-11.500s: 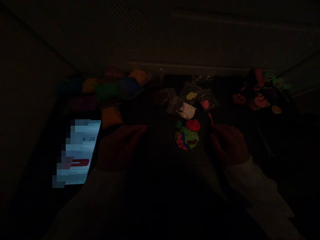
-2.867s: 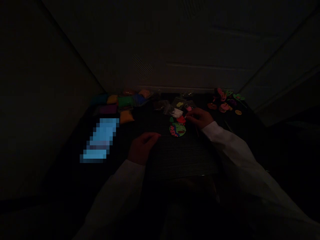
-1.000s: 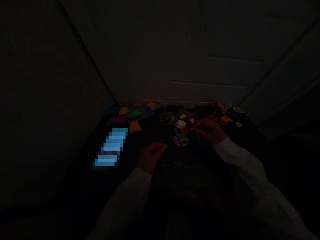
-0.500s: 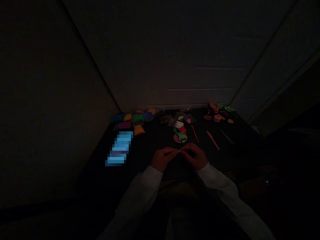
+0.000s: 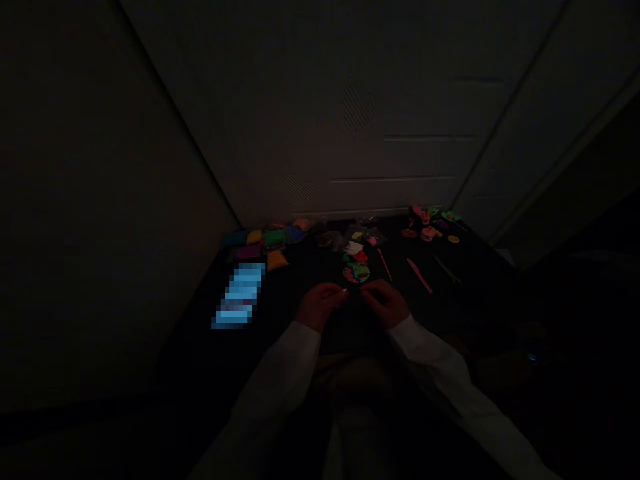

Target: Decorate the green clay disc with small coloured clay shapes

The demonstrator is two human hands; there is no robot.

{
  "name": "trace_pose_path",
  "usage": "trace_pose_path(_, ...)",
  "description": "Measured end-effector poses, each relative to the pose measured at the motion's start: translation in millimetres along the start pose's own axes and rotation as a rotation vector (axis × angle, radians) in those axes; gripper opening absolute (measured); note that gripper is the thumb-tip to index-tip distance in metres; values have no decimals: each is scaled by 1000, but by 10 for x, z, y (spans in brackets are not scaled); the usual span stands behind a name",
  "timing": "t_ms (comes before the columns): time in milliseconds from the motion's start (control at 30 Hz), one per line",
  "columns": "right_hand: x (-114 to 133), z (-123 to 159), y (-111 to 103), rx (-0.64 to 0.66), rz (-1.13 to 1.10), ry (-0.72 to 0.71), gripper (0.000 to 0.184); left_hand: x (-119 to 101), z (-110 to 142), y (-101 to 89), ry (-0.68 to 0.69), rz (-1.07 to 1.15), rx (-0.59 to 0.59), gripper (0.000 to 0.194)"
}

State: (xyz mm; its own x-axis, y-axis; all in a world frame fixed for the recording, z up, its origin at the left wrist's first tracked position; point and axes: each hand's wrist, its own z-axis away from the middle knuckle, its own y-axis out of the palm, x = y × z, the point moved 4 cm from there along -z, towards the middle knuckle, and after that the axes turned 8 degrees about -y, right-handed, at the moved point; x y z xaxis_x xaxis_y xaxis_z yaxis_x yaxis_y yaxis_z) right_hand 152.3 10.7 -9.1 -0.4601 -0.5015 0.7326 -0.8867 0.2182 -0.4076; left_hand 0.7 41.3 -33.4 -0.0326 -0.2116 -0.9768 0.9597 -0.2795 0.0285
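My left hand pinches a small white piece of clay between thumb and fingertips. Just to its right, my right hand has thumb and fingers pressed together; whether anything is in them is too dark to make out. A narrow gap separates the fingertips of both hands. Beyond them lies a round green disc decorated with pink, blue and red shapes. Red and green bits touch its far side, beside a white lump.
A lit phone lies at the left, its screen pixelated. Behind it are several bags of coloured clay. A pink stick, a pink plastic knife and colourful clay figures lie to the right. A pale wall rises behind the dark table.
My hands have moved apart, opening a gap between fingertips that met around the white piece. That piece now stays in my left hand. The view has shifted slightly.
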Motion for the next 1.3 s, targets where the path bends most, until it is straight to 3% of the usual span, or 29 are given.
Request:
trace_pose_path(367,-63,4,9,0,-19,44,16,102,-96,-40,-38,160,-20,23)
trace_pose_path(833,-78,21,11,13,-31,41,17,19,-29,-76,-66,367,-117,22)
trace_pose_path(1300,-99,18,18,13,-20,44,17,-6,-29,-78,-42,438,-124,20)
